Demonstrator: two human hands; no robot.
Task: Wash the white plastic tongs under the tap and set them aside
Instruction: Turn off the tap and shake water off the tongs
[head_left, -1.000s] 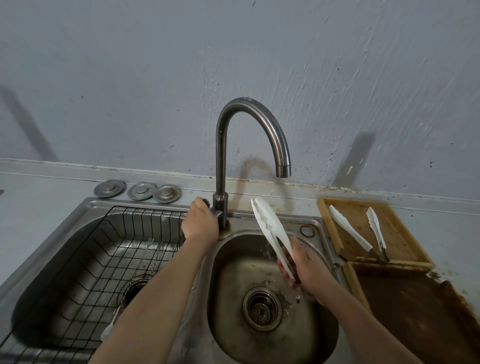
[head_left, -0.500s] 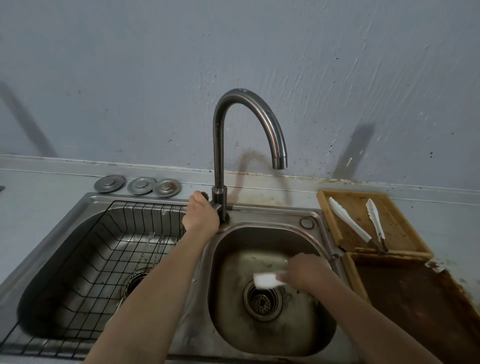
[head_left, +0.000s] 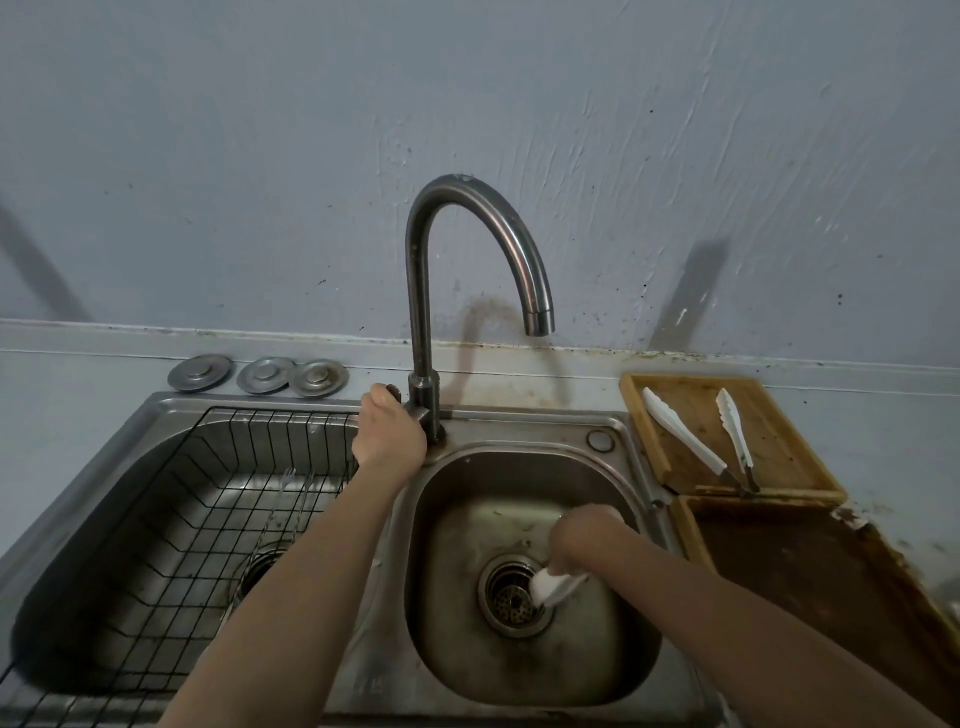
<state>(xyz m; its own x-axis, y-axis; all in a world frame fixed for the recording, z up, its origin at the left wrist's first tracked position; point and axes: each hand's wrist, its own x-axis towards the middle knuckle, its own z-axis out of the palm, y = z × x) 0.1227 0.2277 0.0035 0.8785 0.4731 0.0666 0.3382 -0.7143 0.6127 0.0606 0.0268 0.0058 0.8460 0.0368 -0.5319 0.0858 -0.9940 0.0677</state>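
Note:
My right hand (head_left: 587, 535) is low inside the right sink basin (head_left: 452, 649), closed around white plastic tongs (head_left: 556, 586) whose tip pokes out just above the drain (head_left: 511, 600). Most of the tongs are hidden under my hand. My left hand (head_left: 388, 436) grips the tap handle at the base of the curved steel tap (head_left: 421, 322). No water is visible at the spout (head_left: 540, 322). Two more white tongs (head_left: 683, 432) (head_left: 735, 436) lie on a wooden tray (head_left: 779, 447) to the right of the sink.
The left basin holds a black wire rack (head_left: 171, 519) with a utensil lying in it. Three metal drain lids (head_left: 265, 375) sit on the ledge behind it. A second, darker wooden tray (head_left: 810, 582) lies at the front right. The grey wall rises behind.
My right hand swung the tongs down from upright under the spout to low over the drain. My left hand stayed on the tap handle.

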